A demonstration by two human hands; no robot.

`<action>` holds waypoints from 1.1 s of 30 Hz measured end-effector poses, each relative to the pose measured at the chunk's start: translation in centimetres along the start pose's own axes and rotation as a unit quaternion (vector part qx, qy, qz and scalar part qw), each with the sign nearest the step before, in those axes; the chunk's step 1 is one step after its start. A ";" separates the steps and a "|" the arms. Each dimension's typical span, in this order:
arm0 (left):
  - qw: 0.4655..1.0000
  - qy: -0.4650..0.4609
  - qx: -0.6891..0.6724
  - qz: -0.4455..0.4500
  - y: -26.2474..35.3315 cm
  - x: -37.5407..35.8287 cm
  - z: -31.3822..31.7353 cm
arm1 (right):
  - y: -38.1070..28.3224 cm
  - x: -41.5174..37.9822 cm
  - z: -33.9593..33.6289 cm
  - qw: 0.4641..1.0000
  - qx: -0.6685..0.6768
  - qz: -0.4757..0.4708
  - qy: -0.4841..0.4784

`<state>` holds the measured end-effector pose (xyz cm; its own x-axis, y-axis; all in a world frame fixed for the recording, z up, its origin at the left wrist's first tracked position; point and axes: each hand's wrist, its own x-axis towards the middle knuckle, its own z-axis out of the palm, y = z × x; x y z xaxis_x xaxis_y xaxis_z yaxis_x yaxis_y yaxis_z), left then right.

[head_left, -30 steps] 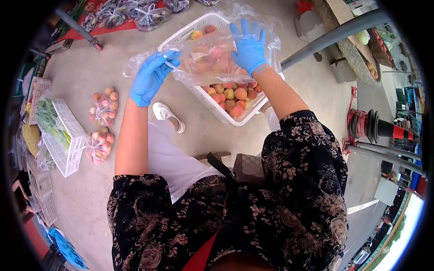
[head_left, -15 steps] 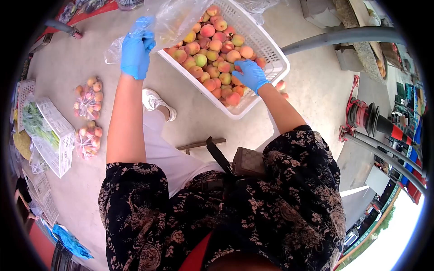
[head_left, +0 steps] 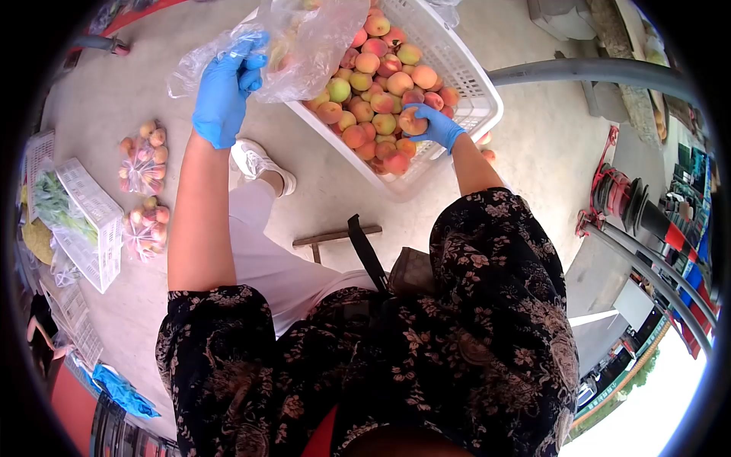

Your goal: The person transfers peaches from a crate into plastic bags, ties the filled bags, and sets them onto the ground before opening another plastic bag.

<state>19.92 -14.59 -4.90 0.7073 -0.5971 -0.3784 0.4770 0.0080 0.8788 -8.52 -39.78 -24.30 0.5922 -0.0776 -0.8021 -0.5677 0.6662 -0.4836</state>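
Step in hand looks like picking by the right hand [head_left: 437,126], with the left hand [head_left: 223,93] minding the bag. Right hand: gloved fingers wrapped round one peach [head_left: 413,120] from its right side — that's a grasp, just over the fruit at the near right part of the white crate [head_left: 451,55]. Left hand: fingers curled and pinched on the film of the clear bag [head_left: 308,46], off the crate's left side.

My read: the next move calls for lifting the peach clear of its neighbours, then carrying it far and left toward the bag, with the left hand keeping the film spread. Can't tell where the bag's mouth is — film too crumpled.

Orientation: peach is near round, no useful long axis; stem end not readable. Bag film stretches left to right from the left hand, draped over the crate's far left part. Crate's long axis runs far left to near right, slanted to the person. Loose peaches [head_left: 371,84] fill its visible part.
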 end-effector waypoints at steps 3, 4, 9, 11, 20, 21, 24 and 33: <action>1.000 -0.002 0.009 -0.009 -0.3 -0.5 0.3 | -2.2 -2.6 0.5 0.930 -0.309 -0.160 -0.119; 1.000 -0.004 0.011 -0.015 -0.4 -0.6 0.3 | -2.5 -3.0 0.8 0.908 -0.367 -0.160 -0.126; 0.999 -0.005 0.025 -0.027 -1.0 -1.4 0.4 | -2.4 -2.3 8.7 0.758 -0.636 0.141 -0.034; 0.999 -0.027 0.034 -0.027 -1.2 -1.6 0.4 | -1.2 -4.2 13.2 0.496 -0.847 0.184 -0.055; 0.998 -0.042 0.012 0.039 0.6 -2.0 0.4 | -2.3 -2.6 9.0 0.703 -0.673 0.187 -0.131; 0.999 -0.038 0.007 0.033 0.5 -2.0 0.4 | -3.8 -5.6 10.2 0.859 -0.478 0.118 -0.141; 0.998 -0.049 0.013 0.022 -0.1 -1.6 0.1 | -7.2 -13.1 15.4 0.983 -0.015 -0.094 -0.159; 0.975 -0.211 0.009 -0.073 0.4 -6.3 2.9 | -5.6 2.0 14.2 0.931 0.341 -0.128 0.003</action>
<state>14.14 -13.16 -1.29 0.3540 -0.8672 -0.3501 0.5448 -0.1131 0.8309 3.94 -33.19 -18.20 0.6534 -0.3020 -0.6942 0.0889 0.9412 -0.3258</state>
